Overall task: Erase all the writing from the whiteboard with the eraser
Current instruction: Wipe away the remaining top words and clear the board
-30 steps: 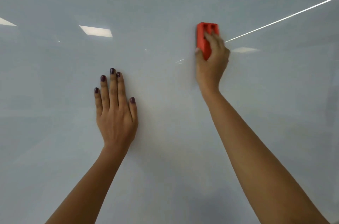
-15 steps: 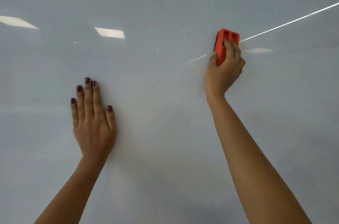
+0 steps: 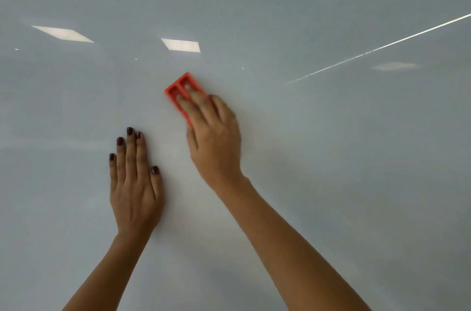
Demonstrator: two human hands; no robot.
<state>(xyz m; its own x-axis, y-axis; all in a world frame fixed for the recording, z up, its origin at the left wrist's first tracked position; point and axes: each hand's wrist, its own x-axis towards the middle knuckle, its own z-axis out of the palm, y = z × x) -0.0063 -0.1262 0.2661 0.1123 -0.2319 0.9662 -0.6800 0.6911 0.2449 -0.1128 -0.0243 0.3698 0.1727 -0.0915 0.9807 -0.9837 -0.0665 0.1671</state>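
moved left | right hand (image 3: 216, 140) gripping red eraser (image 3: 182, 89) on whiteboard (image 3: 331, 157) | left hand (image 3: 135, 183) just left, flat, fingers spread, empty

The whiteboard (image 3: 331, 183) is a plain, glossy pale grey-blue with no pattern, broken only by bright white reflections: two slanted rectangles (image 3: 181, 45) near the top left and a thin white streak (image 3: 382, 47) running up to the right. The eraser (image 3: 184, 87) is solid orange-red. The left hand (image 3: 135, 183) wears dark plum, almost black nail polish (image 3: 130, 130).
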